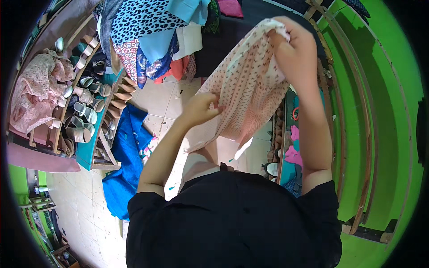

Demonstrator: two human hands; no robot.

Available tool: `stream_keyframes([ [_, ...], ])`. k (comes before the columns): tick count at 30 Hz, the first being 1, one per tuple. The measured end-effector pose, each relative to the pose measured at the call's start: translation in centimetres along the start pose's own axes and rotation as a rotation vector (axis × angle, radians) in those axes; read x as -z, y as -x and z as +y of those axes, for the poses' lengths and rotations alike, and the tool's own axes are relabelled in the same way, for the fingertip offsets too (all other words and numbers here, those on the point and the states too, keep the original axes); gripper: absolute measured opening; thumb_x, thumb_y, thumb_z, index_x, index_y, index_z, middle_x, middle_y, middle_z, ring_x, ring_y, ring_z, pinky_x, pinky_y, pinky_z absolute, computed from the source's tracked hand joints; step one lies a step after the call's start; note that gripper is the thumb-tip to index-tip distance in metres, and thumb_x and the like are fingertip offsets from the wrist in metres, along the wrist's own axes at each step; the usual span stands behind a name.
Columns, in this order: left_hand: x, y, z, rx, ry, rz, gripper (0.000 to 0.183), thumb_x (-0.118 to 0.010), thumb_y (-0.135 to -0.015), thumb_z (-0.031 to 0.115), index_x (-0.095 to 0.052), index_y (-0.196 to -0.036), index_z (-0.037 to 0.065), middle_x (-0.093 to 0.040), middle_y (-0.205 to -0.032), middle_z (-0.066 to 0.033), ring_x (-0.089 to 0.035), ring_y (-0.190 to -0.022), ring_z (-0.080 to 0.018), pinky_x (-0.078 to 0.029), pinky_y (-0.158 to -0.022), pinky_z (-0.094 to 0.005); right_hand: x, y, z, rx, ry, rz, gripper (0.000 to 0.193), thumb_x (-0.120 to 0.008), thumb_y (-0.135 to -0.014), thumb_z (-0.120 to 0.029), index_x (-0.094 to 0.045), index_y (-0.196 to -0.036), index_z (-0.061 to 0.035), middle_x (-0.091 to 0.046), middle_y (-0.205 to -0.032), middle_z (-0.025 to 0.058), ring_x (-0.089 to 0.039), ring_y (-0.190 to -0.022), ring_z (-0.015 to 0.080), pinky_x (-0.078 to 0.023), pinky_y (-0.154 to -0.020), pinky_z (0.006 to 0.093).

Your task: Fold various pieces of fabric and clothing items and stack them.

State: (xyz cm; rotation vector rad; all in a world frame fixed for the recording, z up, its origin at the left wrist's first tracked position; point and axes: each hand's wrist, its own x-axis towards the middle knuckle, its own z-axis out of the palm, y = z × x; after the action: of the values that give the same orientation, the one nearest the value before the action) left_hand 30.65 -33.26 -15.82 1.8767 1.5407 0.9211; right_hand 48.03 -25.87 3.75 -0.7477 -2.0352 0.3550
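Note:
A pale pink cloth (243,85) with a small dark print hangs in folds in front of me. My right hand (296,51) is raised high and closed around its bunched upper corner, where a white edge shows. Lower down, my left hand (201,109) pinches the cloth's left edge between curled fingers, partly hidden by the fabric. The lower part of the cloth falls above the tiled floor, close to my legs.
On the left stands a shoe rack (85,154) with several sandals, a pink lace garment (38,89) over it. Blue fabric (127,156) lies on the floor. Folded fabrics (147,22) are piled ahead. A teal-shelved rack (286,172) and wooden rails (364,111) line the right.

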Motion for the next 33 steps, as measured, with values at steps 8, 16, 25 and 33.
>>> stream_keyframes([
  [8,-10.9,-0.2,-5.1,-0.055,-0.004,0.425,0.028,-0.066,-0.069,0.021,-0.058,-0.090,0.004,-0.057,-0.091,-0.0152,-0.054,-0.089,-0.0327,-0.045,-0.074,-0.0386,2.6,-4.0,-3.7,0.123,-0.029,0.136,0.011,-0.045,-0.075,0.005,-0.056,-0.074,0.0027,-0.057,-0.064,0.0041,-0.052,-0.061,0.0095,-0.041,-0.056,0.0242],
  [16,-10.6,-0.8,-7.7,0.075,0.418,0.678,0.020,-0.051,-0.087,0.020,-0.056,-0.091,0.001,-0.057,-0.070,-0.0140,-0.057,-0.065,-0.0231,-0.044,-0.062,-0.0319,7.9,-4.2,-1.5,-0.096,-0.035,0.261,0.013,-0.046,-0.081,0.002,-0.057,-0.073,-0.0002,-0.055,-0.064,-0.0005,-0.049,-0.057,0.0069,-0.038,-0.052,0.0218],
  [25,-7.2,1.1,-9.3,-0.206,0.102,0.560,0.024,-0.058,-0.082,0.027,-0.058,-0.088,0.004,-0.057,-0.073,-0.0111,-0.057,-0.064,-0.0264,-0.044,-0.057,-0.0332,12.8,-5.8,1.5,-0.116,0.138,0.415,0.013,-0.048,-0.085,-0.009,-0.058,-0.084,-0.0009,-0.058,-0.070,0.0015,-0.052,-0.059,0.0092,-0.042,-0.054,0.0239],
  [33,-0.7,0.5,-17.0,0.011,-0.363,0.712,0.018,-0.056,-0.075,0.013,-0.061,-0.092,0.007,-0.058,-0.082,-0.0115,-0.055,-0.078,-0.0309,-0.043,-0.067,-0.0384,18.5,-5.7,3.0,-0.151,0.265,0.502,0.028,-0.061,-0.083,-0.025,-0.062,-0.096,-0.0009,-0.054,-0.071,-0.0044,-0.041,-0.059,0.0030,-0.032,-0.052,0.0181],
])
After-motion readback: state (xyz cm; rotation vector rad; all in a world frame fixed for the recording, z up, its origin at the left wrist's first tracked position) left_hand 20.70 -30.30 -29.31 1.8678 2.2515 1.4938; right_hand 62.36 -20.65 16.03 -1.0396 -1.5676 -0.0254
